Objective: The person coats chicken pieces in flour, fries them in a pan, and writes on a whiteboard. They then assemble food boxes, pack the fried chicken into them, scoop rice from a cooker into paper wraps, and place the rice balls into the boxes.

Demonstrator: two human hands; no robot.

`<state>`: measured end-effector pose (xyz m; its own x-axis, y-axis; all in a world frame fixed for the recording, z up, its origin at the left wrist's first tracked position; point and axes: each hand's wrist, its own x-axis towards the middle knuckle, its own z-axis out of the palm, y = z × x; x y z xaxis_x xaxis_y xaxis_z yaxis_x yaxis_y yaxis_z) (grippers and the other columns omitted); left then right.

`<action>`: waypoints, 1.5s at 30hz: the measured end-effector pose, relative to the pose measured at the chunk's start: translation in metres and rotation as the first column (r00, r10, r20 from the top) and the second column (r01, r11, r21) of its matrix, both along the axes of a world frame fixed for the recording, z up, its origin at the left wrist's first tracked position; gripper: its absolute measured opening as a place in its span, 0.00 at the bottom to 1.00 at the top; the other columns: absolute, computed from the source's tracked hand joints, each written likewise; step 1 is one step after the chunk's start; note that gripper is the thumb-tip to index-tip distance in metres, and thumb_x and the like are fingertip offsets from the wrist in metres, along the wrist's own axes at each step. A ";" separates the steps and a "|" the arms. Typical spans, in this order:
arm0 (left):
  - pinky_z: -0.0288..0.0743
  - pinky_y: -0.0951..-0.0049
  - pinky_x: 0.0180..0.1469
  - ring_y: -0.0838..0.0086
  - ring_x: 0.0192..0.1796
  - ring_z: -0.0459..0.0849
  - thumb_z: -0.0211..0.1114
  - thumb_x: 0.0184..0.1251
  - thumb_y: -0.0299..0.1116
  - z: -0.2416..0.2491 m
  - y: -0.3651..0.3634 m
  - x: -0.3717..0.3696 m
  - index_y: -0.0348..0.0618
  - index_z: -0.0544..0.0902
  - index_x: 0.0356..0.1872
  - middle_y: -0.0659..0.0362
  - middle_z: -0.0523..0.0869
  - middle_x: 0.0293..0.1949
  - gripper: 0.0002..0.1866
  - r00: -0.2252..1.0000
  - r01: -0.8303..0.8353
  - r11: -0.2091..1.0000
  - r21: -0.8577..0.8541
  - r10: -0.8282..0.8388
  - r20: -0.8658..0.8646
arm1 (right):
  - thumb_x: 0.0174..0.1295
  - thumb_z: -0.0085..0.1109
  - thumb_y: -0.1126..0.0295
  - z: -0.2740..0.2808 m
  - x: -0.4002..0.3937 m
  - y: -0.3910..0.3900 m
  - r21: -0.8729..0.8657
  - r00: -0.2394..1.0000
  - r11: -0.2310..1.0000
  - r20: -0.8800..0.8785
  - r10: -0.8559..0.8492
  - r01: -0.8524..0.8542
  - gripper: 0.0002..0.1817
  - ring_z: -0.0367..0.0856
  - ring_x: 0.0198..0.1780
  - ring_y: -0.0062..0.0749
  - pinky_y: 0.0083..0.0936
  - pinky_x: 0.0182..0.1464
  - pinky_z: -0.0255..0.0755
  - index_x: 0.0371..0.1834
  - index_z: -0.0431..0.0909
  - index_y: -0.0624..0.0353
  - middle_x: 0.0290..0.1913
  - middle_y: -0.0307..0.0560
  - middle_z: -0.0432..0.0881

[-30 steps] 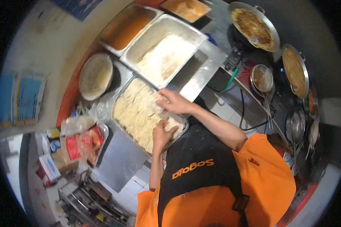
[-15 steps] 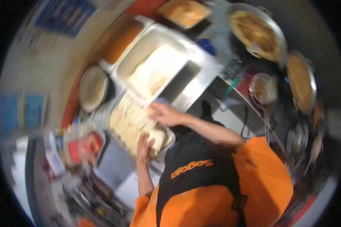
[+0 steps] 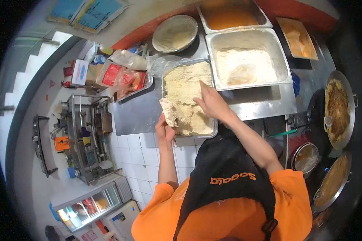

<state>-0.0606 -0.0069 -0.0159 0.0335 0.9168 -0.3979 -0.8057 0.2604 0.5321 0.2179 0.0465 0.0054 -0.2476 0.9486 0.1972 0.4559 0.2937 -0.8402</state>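
A metal tray (image 3: 215,132) full of pale, crumbly flour coating (image 3: 189,80) lies in front of me. My left hand (image 3: 164,127) is closed on a flour-coated piece of food (image 3: 168,112), held upright at the tray's left edge. Its coating hides what kind of food it is. My right hand (image 3: 212,102) is over the right side of the coating, thumb and fingers apart, with nothing visible in it. The fingertips are at the coating's surface.
A deep metal pan (image 3: 287,74) of white flour adjoins the tray, with a pan of orange liquid (image 3: 229,18) behind it. A round bowl (image 3: 175,34) stands at the back. Red packages (image 3: 124,78) lie left; wide frying pans (image 3: 340,108) stand right.
The view has turned, so the tray now appears more upright. My left hand has brought the coated piece to the tray's left edge. My right hand remains over the coating.
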 end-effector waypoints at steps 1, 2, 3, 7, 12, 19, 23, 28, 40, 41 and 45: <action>0.72 0.50 0.71 0.56 0.66 0.80 0.54 0.81 0.35 -0.001 0.006 -0.002 0.34 0.70 0.70 0.48 0.79 0.66 0.23 0.992 0.045 0.997 0.064 -0.052 0.114 | 0.66 0.68 0.52 0.008 0.000 -0.002 0.055 0.995 0.994 0.053 0.089 -0.092 0.47 0.74 0.69 0.60 0.43 0.66 0.72 0.79 0.56 0.70 0.67 0.72 0.74; 0.72 0.49 0.71 0.55 0.66 0.80 0.54 0.81 0.35 -0.003 0.009 -0.003 0.34 0.71 0.70 0.48 0.80 0.66 0.23 0.991 0.088 0.994 0.068 -0.095 0.096 | 0.65 0.69 0.52 0.015 -0.004 -0.003 0.102 0.978 0.977 0.110 0.177 -0.189 0.48 0.71 0.72 0.59 0.42 0.69 0.70 0.79 0.56 0.70 0.70 0.73 0.72; 0.72 0.49 0.71 0.55 0.67 0.80 0.55 0.80 0.35 0.003 0.014 0.003 0.34 0.71 0.70 0.48 0.80 0.66 0.23 0.987 0.134 0.988 0.072 -0.140 0.077 | 0.60 0.73 0.55 0.022 -0.012 -0.004 -0.056 0.909 0.938 -0.270 0.316 -0.343 0.52 0.66 0.76 0.55 0.40 0.73 0.67 0.82 0.53 0.64 0.75 0.70 0.67; 0.78 0.52 0.67 0.57 0.62 0.84 0.60 0.76 0.33 0.016 0.022 0.021 0.31 0.72 0.68 0.48 0.82 0.63 0.25 0.970 0.223 0.974 0.045 -0.226 0.094 | 0.48 0.74 0.65 0.054 -0.033 0.010 0.007 0.836 0.880 -0.307 0.454 -0.475 0.58 0.71 0.70 0.49 0.36 0.69 0.69 0.84 0.50 0.54 0.71 0.60 0.70; 0.78 0.58 0.67 0.60 0.62 0.84 0.64 0.73 0.34 0.020 0.042 0.014 0.30 0.70 0.70 0.48 0.83 0.62 0.29 0.924 0.383 0.923 -0.035 -0.383 0.011 | 0.48 0.69 0.68 0.039 -0.043 0.024 0.016 0.874 0.905 -0.253 0.415 -0.425 0.42 0.80 0.58 0.46 0.34 0.60 0.74 0.71 0.64 0.57 0.58 0.55 0.79; 0.76 0.60 0.68 0.65 0.63 0.83 0.62 0.74 0.31 0.020 0.050 0.006 0.36 0.67 0.75 0.53 0.82 0.64 0.30 0.888 0.461 0.888 -0.011 -0.461 -0.001 | 0.52 0.62 0.72 0.042 -0.056 0.024 -0.089 0.924 0.948 -0.268 0.274 -0.307 0.37 0.87 0.47 0.33 0.30 0.50 0.79 0.71 0.70 0.58 0.50 0.53 0.86; 0.79 0.61 0.65 0.66 0.62 0.84 0.61 0.76 0.32 0.016 0.051 0.011 0.38 0.68 0.74 0.54 0.83 0.62 0.28 0.864 0.482 0.875 0.047 -0.484 0.142 | 0.56 0.57 0.75 0.042 -0.059 0.019 -0.202 0.929 0.940 -0.307 0.206 -0.275 0.35 0.86 0.48 0.28 0.27 0.51 0.79 0.72 0.69 0.59 0.51 0.50 0.86; 0.80 0.63 0.64 0.67 0.61 0.85 0.61 0.76 0.32 0.003 0.038 0.012 0.38 0.69 0.74 0.54 0.83 0.63 0.28 0.884 0.417 0.907 0.064 -0.421 0.203 | 0.62 0.55 0.77 0.023 -0.051 0.023 -0.164 0.926 0.949 -0.315 0.208 -0.269 0.30 0.80 0.60 0.31 0.29 0.65 0.71 0.71 0.71 0.60 0.57 0.50 0.84; 0.79 0.70 0.60 0.73 0.58 0.84 0.68 0.70 0.24 0.026 0.038 -0.043 0.34 0.77 0.64 0.56 0.86 0.58 0.23 0.779 0.253 0.967 0.027 -0.187 -0.598 | 0.68 0.64 0.63 0.022 -0.037 0.022 -0.169 0.985 0.971 -0.054 0.164 -0.170 0.21 0.91 0.36 0.44 0.34 0.42 0.81 0.61 0.80 0.59 0.34 0.60 0.89; 0.80 0.71 0.58 0.77 0.55 0.84 0.71 0.66 0.21 0.028 0.038 -0.042 0.33 0.81 0.59 0.57 0.87 0.55 0.21 0.776 0.200 0.979 0.027 -0.141 -0.615 | 0.66 0.66 0.62 0.023 -0.038 0.022 -0.176 0.990 0.975 -0.068 0.122 -0.132 0.20 0.89 0.34 0.47 0.35 0.41 0.80 0.59 0.81 0.57 0.31 0.58 0.88; 0.81 0.72 0.55 0.77 0.52 0.85 0.72 0.65 0.22 0.022 0.041 -0.045 0.34 0.80 0.60 0.58 0.87 0.53 0.22 0.629 0.255 0.963 0.085 -0.099 -0.771 | 0.61 0.68 0.62 0.021 -0.033 0.026 -0.221 0.996 0.971 0.002 0.088 -0.086 0.23 0.89 0.36 0.48 0.38 0.43 0.80 0.58 0.81 0.60 0.30 0.57 0.86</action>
